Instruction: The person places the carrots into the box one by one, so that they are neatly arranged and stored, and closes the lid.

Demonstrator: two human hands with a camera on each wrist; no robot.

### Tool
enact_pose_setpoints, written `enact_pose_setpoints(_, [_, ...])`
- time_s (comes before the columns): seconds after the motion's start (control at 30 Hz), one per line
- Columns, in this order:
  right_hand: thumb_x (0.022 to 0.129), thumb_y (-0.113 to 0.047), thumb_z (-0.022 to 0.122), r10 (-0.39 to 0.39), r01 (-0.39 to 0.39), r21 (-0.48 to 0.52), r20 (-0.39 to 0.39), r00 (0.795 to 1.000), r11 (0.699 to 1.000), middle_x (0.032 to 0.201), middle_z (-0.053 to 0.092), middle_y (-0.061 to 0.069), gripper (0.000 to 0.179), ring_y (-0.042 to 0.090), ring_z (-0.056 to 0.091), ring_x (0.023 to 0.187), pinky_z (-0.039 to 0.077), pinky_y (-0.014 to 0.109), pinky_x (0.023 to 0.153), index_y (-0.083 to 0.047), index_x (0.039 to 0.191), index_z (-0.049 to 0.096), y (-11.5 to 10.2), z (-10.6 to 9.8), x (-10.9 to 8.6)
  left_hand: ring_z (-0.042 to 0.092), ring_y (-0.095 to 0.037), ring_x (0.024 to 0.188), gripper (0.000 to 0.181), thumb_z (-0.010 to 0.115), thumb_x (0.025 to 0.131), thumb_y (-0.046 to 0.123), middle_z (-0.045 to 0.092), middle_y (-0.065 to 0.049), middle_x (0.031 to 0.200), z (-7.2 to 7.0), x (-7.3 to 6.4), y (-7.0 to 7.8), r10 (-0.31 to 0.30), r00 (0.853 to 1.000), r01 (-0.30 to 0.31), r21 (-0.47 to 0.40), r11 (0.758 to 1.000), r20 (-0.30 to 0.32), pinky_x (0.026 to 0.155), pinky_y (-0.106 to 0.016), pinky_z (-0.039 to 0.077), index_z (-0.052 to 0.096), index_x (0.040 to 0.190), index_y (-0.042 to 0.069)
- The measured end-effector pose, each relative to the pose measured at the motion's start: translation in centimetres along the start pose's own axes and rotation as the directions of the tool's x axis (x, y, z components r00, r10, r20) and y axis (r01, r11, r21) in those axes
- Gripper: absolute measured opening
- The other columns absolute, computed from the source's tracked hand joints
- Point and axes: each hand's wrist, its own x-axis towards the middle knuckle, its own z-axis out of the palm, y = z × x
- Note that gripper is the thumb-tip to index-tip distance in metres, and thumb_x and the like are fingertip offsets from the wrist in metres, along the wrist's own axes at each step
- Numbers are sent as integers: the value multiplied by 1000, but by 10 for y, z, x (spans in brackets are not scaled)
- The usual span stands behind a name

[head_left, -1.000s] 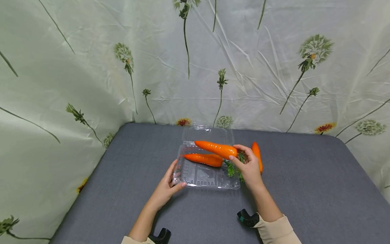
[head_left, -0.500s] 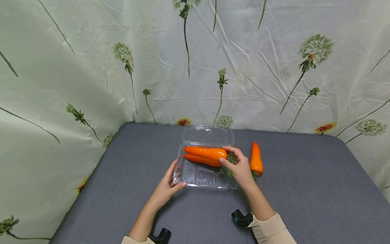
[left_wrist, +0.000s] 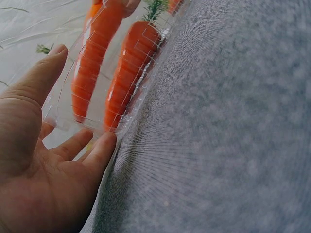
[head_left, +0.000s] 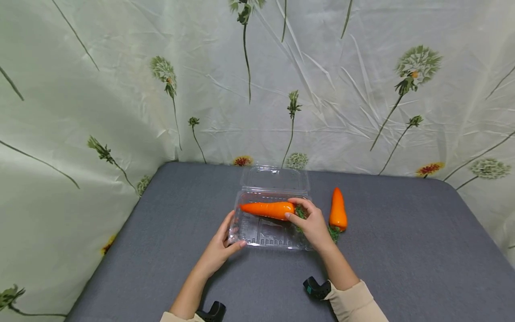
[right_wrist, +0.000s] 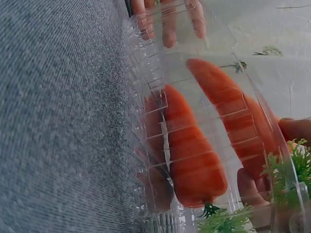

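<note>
A clear plastic clamshell box (head_left: 277, 237) lies on the table, its hinged lid (head_left: 275, 178) folded back. My right hand (head_left: 314, 222) pinches an orange carrot (head_left: 265, 209) near its leafy end, tip pointing left, inside the box. Through the clear wall, the right wrist view shows a second carrot (right_wrist: 192, 150) lying lower in the box, below the held one. From the head, the held carrot mostly hides it. My left hand (head_left: 219, 250) rests against the box's left end, fingertips touching the wall and thumb spread apart in the left wrist view.
Another carrot (head_left: 338, 210) with green leaves lies on the grey table (head_left: 402, 250), right of the box. A pale curtain (head_left: 342, 89) printed with dandelions stands behind the table and along its left side.
My right hand has brought the carrot left and down from above the box's right part into the box, over the second carrot. The left hand and the box have stayed put.
</note>
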Motion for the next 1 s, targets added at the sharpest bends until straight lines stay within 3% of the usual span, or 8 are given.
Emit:
enact_pose_setpoints(0.13, [79,-10,70,-5,5,-30,10,1000,1000,115,52,11,38,23,48,101,41,36,85,-1,114,58,18,-1,5,32,-40,123,85,67,79,3,21,-21,144,0,0,-1,-7,1000,7,1,1000,0,95,-50,31,13,144,8])
enact_pose_setpoints(0.4, [77,-8,71,-10,13,-84,31,999,996,115,54,12,37,24,48,102,39,39,86,-3,112,60,18,0,7,33,-40,122,84,67,79,2,23,-21,143,1,0,0,-2,1000,2,-1,1000,0,95,-48,32,13,144,8])
enact_pose_setpoints(0.73, [76,-10,72,59,-48,-212,48,997,976,111,54,9,37,23,49,95,42,39,82,-6,110,60,16,1,7,31,-39,123,85,68,80,7,20,-18,144,0,0,1,-34,999,35,18,999,-4,96,-50,29,13,145,11])
enact_pose_setpoints(1.0, [75,-7,72,110,-87,-291,65,992,953,111,53,7,36,24,51,100,43,40,83,-8,109,60,16,1,7,30,-40,124,85,67,80,7,20,-19,144,1,0,2,-39,999,39,24,999,-7,97,-51,27,13,145,10])
